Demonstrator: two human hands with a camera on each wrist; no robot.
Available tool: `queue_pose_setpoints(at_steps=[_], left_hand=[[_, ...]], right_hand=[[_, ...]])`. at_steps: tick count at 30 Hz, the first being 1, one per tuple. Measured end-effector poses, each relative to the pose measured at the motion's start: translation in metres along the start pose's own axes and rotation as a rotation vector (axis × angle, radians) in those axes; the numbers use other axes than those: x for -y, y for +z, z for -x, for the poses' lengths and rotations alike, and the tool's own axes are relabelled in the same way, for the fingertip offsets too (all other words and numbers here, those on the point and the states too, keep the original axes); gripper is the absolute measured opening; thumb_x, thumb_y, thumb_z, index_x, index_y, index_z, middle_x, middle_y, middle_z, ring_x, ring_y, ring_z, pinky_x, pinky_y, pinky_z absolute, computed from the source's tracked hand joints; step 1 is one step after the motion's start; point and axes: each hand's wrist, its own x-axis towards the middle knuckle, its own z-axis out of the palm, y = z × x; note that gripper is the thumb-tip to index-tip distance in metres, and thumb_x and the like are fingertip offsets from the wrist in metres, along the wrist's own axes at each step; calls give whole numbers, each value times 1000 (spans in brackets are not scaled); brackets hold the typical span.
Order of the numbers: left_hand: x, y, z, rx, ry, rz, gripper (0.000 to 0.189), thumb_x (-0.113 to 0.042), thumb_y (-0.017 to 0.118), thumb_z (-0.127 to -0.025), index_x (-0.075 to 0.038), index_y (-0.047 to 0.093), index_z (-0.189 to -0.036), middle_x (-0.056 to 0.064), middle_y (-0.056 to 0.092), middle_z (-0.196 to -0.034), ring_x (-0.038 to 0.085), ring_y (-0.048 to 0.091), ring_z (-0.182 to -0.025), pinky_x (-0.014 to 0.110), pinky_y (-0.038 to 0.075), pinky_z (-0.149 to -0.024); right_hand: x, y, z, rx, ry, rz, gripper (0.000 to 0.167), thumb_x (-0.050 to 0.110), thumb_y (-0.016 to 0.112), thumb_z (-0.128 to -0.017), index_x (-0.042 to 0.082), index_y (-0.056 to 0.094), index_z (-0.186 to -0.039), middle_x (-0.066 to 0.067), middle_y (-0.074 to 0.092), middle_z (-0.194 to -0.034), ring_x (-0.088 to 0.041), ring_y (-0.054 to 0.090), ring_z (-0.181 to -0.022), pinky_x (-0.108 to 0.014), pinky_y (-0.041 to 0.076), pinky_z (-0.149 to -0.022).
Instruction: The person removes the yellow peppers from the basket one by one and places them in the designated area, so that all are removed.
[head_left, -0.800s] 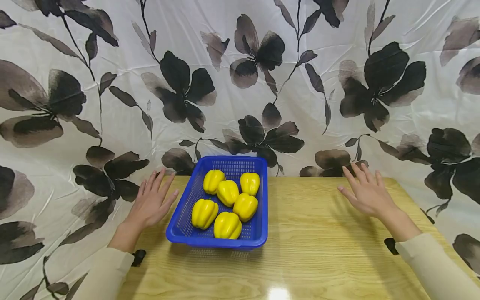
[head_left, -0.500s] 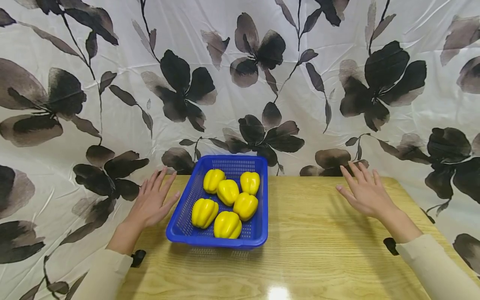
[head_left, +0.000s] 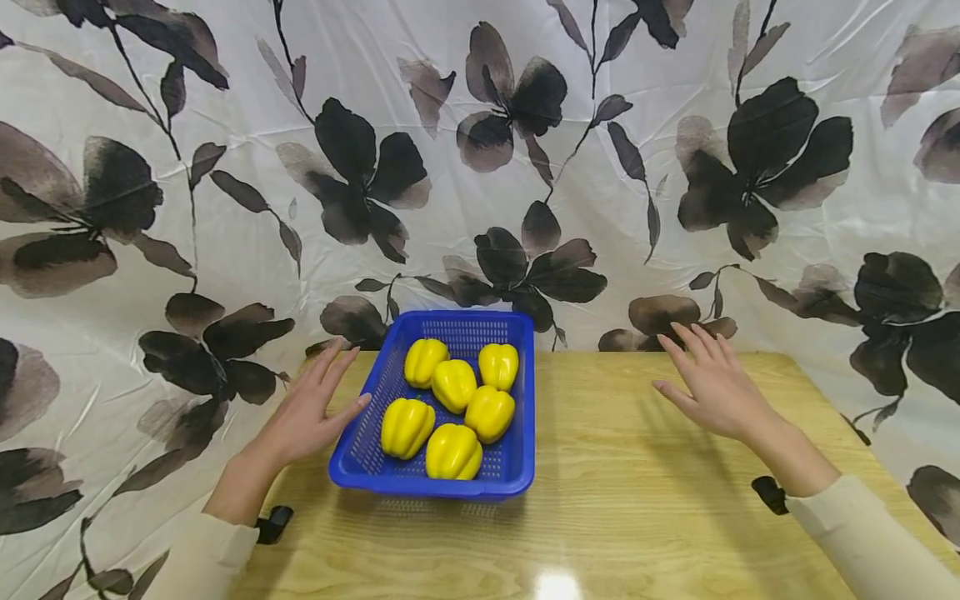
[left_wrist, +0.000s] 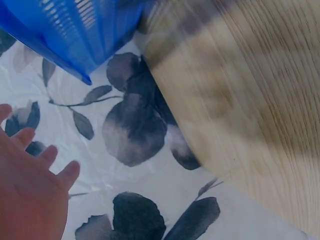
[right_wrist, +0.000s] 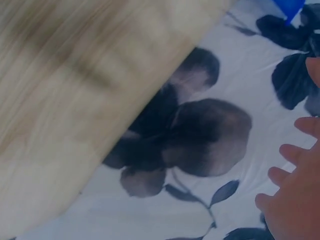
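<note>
Yellow peppers (head_left: 453,386) — six — lie in the blue basket (head_left: 528,400) on the table (head_left: 637,500); none gripped, so handling seems not yet begun, all left to do. The left hand (head_left: 306,414), fingers extended, is empty beside the basket; the right hand (head_left: 712,386), spread, also empty, hangs well apart.

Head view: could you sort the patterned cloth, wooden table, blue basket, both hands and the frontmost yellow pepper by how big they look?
Largest to smallest:
1. Patterned cloth
2. Wooden table
3. Blue basket
4. Left hand and right hand, too alike to rank
5. Frontmost yellow pepper
</note>
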Motion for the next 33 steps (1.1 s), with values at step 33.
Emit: queue_pose_setpoints(at_steps=[33], left_hand=[[-26, 4, 24, 143, -37, 186, 83, -47, 64, -100, -11, 25, -163, 17, 19, -168, 46, 23, -151, 73, 27, -112]], right_hand=[[80, 8, -18, 32, -80, -272, 69, 32, 65, -101, 1, 36, -155, -23, 30, -161, -47, 33, -146, -66, 37, -110]])
